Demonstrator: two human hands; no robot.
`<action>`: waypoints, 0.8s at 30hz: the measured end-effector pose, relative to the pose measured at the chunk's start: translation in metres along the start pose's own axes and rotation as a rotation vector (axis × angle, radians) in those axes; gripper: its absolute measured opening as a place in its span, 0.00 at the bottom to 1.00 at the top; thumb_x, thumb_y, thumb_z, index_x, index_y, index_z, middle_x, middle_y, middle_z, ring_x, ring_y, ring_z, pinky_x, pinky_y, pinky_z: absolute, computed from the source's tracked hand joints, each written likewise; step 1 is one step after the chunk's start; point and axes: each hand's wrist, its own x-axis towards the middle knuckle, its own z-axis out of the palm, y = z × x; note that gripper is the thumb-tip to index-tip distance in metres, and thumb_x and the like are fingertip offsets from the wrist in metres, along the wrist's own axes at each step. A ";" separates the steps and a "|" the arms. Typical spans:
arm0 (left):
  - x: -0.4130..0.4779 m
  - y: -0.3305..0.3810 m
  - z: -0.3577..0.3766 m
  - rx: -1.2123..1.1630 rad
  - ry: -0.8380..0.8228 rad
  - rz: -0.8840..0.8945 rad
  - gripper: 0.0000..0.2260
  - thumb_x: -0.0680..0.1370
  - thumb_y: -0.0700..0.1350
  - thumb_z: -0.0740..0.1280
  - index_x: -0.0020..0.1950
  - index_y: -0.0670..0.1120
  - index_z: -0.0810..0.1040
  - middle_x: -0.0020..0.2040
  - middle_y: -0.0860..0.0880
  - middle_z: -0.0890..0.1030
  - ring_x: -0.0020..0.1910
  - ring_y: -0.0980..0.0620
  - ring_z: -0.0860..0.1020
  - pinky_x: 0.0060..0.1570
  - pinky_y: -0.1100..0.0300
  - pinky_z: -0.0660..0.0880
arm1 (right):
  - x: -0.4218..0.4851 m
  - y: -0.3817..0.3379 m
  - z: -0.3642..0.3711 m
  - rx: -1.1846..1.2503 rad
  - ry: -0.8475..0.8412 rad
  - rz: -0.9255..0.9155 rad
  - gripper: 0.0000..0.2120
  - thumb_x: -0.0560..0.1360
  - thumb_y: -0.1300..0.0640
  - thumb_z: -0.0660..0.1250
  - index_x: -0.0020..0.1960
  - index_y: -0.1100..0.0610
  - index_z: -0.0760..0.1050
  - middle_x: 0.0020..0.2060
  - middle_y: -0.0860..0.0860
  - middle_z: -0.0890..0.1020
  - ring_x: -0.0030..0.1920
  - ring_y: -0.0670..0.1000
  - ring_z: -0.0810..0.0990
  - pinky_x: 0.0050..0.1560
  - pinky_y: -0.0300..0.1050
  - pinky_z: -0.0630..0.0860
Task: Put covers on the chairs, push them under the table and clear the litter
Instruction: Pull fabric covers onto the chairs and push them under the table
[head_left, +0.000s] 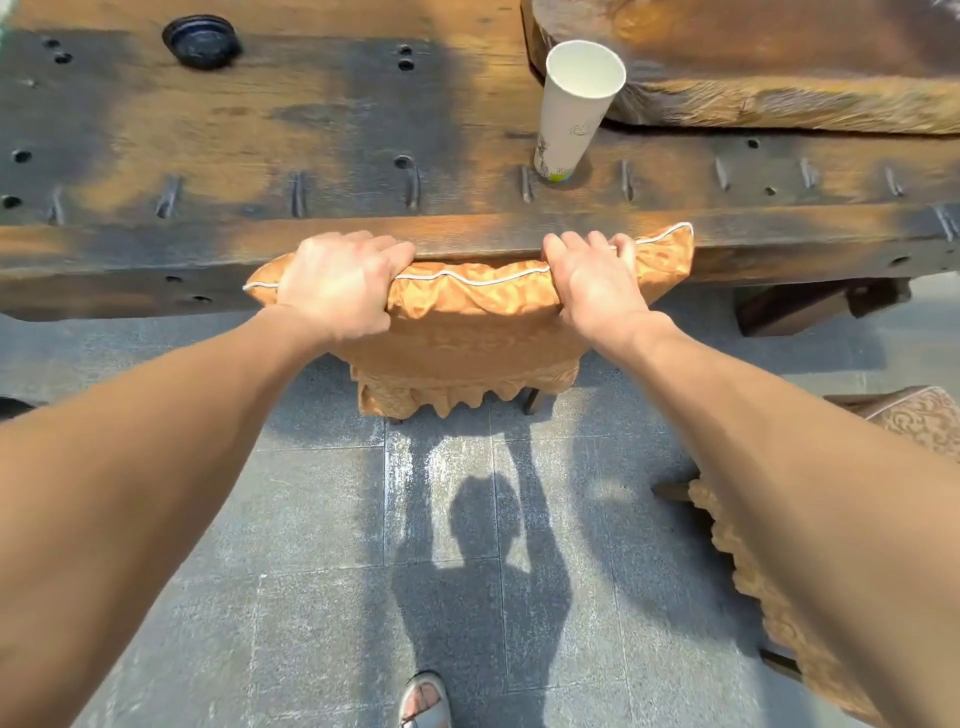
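Chair (467, 332): covered, its back touching the desk (311, 156) near edge, apparently pushed in. Left hand (337, 286) and right hand (592, 286) gripped its top. Remaining: second chair (779, 571) at right; cup (571, 114) and lid (202, 41) on desk.

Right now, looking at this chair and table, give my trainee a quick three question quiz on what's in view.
1. True or false: both hands grip the top of the covered chair.
2. Which litter stands upright on the table? A) paper cup B) glass bottle C) tin can
3. Fill in: the dark lid lies to the ____ of the cup.

Key
1. True: the left hand and right hand both clasp the chair back.
2. A: the paper cup.
3. Left: the dark lid lies at the far left.
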 end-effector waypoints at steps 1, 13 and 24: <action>-0.001 0.000 0.000 0.000 0.003 0.003 0.15 0.63 0.42 0.72 0.45 0.50 0.70 0.39 0.51 0.79 0.40 0.42 0.79 0.35 0.55 0.69 | 0.000 0.000 0.000 0.003 0.003 0.006 0.23 0.69 0.68 0.71 0.61 0.58 0.69 0.58 0.56 0.75 0.62 0.61 0.71 0.71 0.61 0.58; -0.012 0.040 -0.012 0.027 -0.121 -0.340 0.25 0.71 0.43 0.72 0.66 0.42 0.71 0.63 0.35 0.75 0.66 0.34 0.71 0.67 0.39 0.66 | -0.002 0.001 0.008 -0.036 0.056 0.022 0.31 0.72 0.64 0.71 0.71 0.58 0.65 0.67 0.58 0.73 0.72 0.62 0.67 0.76 0.64 0.55; -0.073 0.247 -0.050 -0.239 -0.324 -0.640 0.46 0.74 0.46 0.74 0.84 0.60 0.48 0.85 0.41 0.49 0.82 0.38 0.50 0.78 0.33 0.52 | -0.231 0.144 0.023 0.076 -0.147 -0.100 0.46 0.78 0.46 0.70 0.82 0.38 0.40 0.83 0.47 0.47 0.83 0.56 0.43 0.75 0.76 0.44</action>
